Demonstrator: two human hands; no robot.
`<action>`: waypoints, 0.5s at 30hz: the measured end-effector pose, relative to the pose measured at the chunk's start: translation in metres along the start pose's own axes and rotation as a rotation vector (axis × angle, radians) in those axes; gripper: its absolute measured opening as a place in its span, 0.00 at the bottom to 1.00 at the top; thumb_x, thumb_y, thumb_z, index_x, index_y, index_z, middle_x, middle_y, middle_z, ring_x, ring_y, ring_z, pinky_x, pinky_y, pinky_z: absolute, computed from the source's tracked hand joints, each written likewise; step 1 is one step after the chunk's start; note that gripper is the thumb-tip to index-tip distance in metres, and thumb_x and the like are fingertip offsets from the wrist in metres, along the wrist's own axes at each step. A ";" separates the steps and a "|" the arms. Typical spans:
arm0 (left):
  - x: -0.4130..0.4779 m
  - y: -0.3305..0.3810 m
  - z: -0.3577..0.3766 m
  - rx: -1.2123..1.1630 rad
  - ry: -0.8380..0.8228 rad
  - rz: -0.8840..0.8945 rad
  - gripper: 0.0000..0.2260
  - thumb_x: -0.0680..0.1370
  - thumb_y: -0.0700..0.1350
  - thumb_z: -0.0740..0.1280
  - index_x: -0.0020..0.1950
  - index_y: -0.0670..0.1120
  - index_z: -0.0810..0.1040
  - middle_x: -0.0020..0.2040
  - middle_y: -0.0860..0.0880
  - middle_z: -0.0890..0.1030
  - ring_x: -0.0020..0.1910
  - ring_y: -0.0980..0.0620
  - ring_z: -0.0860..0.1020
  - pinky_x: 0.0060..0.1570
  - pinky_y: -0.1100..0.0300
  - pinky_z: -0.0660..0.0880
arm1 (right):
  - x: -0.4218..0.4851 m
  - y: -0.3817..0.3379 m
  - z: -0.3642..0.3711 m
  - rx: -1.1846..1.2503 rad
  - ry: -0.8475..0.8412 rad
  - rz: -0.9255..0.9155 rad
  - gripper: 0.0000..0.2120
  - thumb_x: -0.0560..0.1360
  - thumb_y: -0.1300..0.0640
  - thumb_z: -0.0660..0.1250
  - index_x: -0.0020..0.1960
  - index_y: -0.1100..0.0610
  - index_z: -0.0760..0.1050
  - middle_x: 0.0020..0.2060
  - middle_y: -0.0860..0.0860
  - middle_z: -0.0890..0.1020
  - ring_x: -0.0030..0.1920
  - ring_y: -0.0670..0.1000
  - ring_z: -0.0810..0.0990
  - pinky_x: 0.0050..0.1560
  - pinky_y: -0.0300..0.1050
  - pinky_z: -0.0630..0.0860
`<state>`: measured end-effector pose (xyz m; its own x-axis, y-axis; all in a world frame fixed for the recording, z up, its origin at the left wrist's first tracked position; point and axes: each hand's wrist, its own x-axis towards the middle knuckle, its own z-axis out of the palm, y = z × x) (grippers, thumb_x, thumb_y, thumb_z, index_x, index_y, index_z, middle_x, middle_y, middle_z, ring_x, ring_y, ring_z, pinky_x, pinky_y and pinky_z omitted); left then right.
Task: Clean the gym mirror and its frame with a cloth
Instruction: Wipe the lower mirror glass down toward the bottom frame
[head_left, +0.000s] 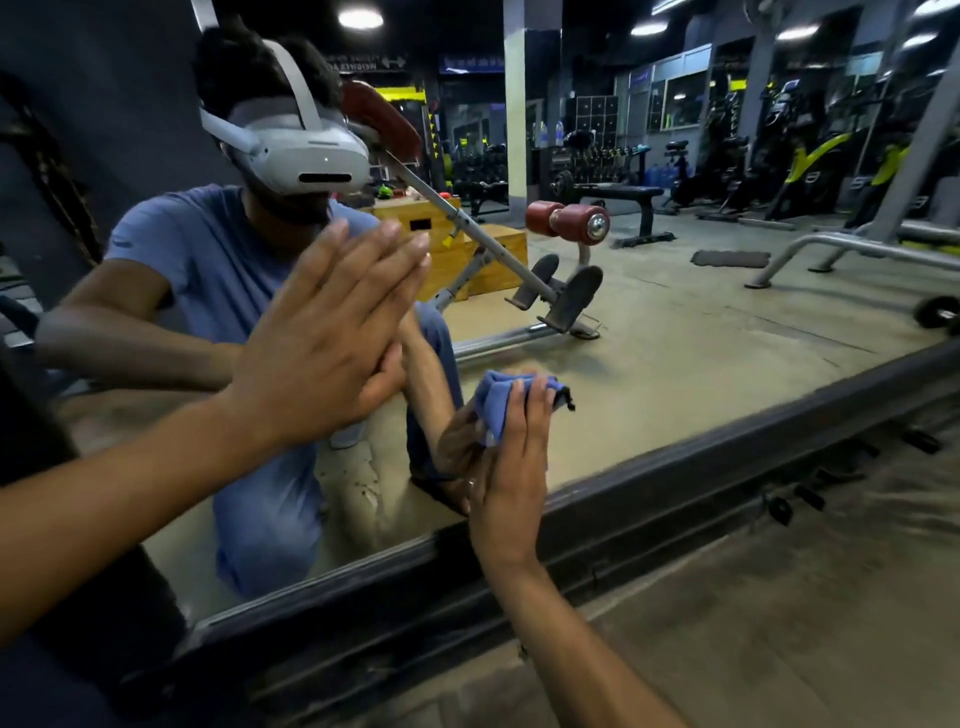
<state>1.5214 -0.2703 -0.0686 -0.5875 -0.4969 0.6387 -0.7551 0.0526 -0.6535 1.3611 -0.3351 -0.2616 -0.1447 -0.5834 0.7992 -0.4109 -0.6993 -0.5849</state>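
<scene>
The large wall-mounted glass gym mirror (675, 312) fills most of your view, reflecting the gym floor, a red-padded metal exercise bench (519, 249) and a yellow wooden box (467, 244) behind you. Along its lower edge runs the dark metal mirror frame (701, 462), slanting down from right to left, with the worn brownish concrete floor (805, 623) below it. Your left hand (332, 332) lies flat against the glass at about the height of your reflected chest, fingers straight and together, palm pressed on the surface; its grip is wide and holds nothing. Your right hand (511, 467) is lower and to the right, just above the frame, fingers extended upward and pressing the small bunched blue microfibre cloth (498, 400) against the glass. The cloth sits between your fingers and the mirror, its upper part bulging out past your fingertips, touching the glass and clear of the frame.
</scene>
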 end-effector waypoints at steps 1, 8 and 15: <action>-0.012 0.013 0.004 -0.021 -0.016 0.006 0.33 0.80 0.47 0.59 0.84 0.36 0.60 0.85 0.39 0.61 0.84 0.38 0.59 0.81 0.33 0.58 | -0.011 0.000 0.000 -0.003 -0.010 0.057 0.33 0.84 0.66 0.61 0.85 0.59 0.52 0.85 0.53 0.50 0.85 0.56 0.48 0.82 0.61 0.59; -0.078 0.116 0.029 -0.413 -0.072 -0.203 0.30 0.78 0.41 0.64 0.81 0.37 0.68 0.82 0.41 0.67 0.83 0.43 0.63 0.80 0.39 0.62 | -0.092 0.011 -0.022 -0.067 -0.281 0.094 0.31 0.81 0.69 0.62 0.83 0.57 0.63 0.81 0.53 0.66 0.81 0.51 0.65 0.76 0.47 0.70; -0.122 0.241 0.013 -1.327 -0.026 -1.242 0.21 0.83 0.46 0.65 0.76 0.49 0.77 0.73 0.55 0.79 0.72 0.60 0.75 0.71 0.63 0.72 | -0.007 0.005 -0.076 0.214 -0.758 0.300 0.13 0.76 0.58 0.61 0.33 0.51 0.67 0.28 0.46 0.69 0.31 0.45 0.65 0.35 0.49 0.63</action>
<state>1.4148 -0.2087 -0.3093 0.4291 -0.7922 0.4340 -0.4147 0.2540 0.8738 1.2913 -0.3032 -0.2595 0.4542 -0.8229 0.3414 -0.2611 -0.4893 -0.8321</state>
